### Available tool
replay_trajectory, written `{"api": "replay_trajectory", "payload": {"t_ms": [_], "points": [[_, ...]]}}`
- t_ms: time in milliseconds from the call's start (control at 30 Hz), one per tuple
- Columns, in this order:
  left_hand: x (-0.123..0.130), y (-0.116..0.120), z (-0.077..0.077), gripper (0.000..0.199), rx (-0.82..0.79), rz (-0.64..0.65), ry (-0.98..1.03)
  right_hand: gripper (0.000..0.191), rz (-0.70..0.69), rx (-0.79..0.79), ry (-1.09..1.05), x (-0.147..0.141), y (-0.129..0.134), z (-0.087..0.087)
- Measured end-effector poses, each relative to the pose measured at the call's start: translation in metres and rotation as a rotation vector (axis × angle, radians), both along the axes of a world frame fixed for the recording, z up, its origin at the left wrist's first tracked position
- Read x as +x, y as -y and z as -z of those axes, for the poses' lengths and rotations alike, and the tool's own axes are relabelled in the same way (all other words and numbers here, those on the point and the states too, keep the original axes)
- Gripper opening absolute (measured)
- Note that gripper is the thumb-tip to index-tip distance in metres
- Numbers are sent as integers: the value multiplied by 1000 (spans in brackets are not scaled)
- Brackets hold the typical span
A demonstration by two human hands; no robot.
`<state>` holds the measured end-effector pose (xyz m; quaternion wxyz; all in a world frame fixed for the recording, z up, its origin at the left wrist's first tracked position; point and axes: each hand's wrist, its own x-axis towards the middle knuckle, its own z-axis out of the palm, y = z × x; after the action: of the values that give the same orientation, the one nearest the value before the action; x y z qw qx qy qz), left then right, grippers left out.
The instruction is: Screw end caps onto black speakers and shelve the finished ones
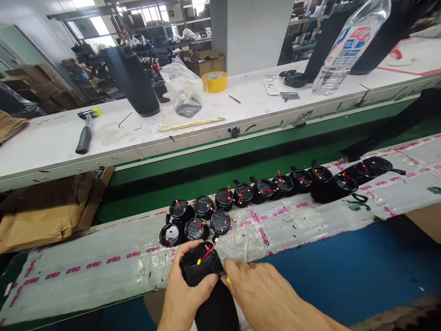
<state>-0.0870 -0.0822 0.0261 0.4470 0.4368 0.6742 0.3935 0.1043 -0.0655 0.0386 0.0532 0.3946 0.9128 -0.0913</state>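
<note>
My left hand (pixel 182 294) is wrapped round the top of a black fabric-covered cylinder (pixel 217 305), which looks like a speaker body. Red wires (pixel 208 252) with yellow and white connectors come out of its open end. My right hand (pixel 263 292) is closed at the cylinder's right rim, fingers round a small tool with a yellow part (pixel 228 279); most of the tool is hidden, so its kind is unclear. Just beyond my hands stand several similar black cylinders (pixel 196 228), their wired ends facing up.
A bench covered with printed wrap (pixel 113 271) runs across, holding the cylinder row. On the white shelf (pixel 113 133) behind lie a hammer (pixel 84 133), yellow tape roll (pixel 215 82), plastic bag (pixel 182 89) and water bottle (pixel 347 50). Cardboard (pixel 41 211) lies at left.
</note>
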Motion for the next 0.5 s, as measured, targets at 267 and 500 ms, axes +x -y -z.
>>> {"api": "replay_trajectory", "payload": {"t_ms": [267,500], "points": [[-10,1,9,60,-11,51,-31,30,11,-15,3,-5,1,-3],[-7,2,16,60,11,-36,54,25,120,111,-147,-12,11,23]]}}
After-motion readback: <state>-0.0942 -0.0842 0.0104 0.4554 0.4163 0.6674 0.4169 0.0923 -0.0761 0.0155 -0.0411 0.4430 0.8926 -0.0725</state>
